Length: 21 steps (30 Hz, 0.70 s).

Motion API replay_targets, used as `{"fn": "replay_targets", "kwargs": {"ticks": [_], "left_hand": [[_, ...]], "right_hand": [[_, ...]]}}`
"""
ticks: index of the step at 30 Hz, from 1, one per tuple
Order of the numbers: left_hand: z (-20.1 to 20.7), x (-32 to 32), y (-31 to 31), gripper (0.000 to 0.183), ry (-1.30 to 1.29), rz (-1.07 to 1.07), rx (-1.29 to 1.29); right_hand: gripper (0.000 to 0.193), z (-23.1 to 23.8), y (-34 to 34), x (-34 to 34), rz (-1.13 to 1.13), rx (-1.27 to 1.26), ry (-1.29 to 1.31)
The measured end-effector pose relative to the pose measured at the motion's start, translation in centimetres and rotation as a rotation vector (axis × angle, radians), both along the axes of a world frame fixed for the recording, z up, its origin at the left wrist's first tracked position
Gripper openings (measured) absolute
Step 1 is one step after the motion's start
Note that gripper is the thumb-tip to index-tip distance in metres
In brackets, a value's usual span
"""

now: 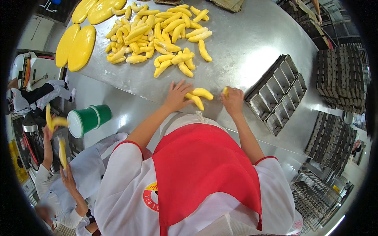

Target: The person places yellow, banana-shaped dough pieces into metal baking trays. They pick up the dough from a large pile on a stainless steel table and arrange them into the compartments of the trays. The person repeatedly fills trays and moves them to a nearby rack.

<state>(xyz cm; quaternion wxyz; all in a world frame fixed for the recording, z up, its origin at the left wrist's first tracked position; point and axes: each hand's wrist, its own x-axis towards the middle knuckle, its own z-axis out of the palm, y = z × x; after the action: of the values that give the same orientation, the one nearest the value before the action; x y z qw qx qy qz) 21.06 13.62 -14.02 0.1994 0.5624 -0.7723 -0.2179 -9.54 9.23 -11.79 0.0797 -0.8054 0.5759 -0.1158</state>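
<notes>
My right hand [234,99] is curled around a yellow dough piece [225,92], its end showing at my fingertips, just above the metal table [240,47] or on it; I cannot tell which. My left hand [178,96] lies over the near ends of curved dough rolls [203,93] close to the table's edge. Its fingers are loosely spread, and whether they grasp the rolls I cannot tell.

Writing first: a round red and yellow badge [149,196] on my white shirt [126,181] carries lettering, partly covered by my red apron [208,165].

Now the containers. To my right on the table stands a metal pan set [264,97], tilted in view, its rows of rectangular compartments showing bare grey metal inside. Further right are tall stacks of dark pans [341,74]. Left of the table is a green bucket [83,121] with a pale round end; its contents are hidden.

Beyond my hands lies a large heap of banana-shaped dough [138,33], some dusted pale, with smooth yellow slabs [82,48] to its left. At lower left, a co-worker [82,169] holds blurred yellow lengths [62,153].
</notes>
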Motion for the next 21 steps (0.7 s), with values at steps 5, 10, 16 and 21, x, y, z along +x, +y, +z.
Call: {"fn": "replay_targets", "kwargs": {"ticks": [5, 10, 16, 21], "left_hand": [[0.4, 2.9, 0.7, 0.052, 0.1, 0.168, 0.257], [3.7, -2.7, -1.7, 0.062, 0.02, -0.284, 0.049], [1.2, -7.2, -2.3, 0.06, -0.118, -0.129, 0.281], [0.5, -8.9, -4.8, 0.049, 0.387, 0.195, 0.742]], "right_hand": [[0.043, 3.6, -0.3, -2.2, -0.405, 0.172, -0.827], [0.04, 9.0, -0.5, -4.0, -0.652, 0.451, -1.449], [0.058, 20.4, 0.0, -9.0, -0.476, -0.05, -1.302], [0.062, 16.5, 3.5, -15.9, -0.289, -0.27, -0.612]]}}
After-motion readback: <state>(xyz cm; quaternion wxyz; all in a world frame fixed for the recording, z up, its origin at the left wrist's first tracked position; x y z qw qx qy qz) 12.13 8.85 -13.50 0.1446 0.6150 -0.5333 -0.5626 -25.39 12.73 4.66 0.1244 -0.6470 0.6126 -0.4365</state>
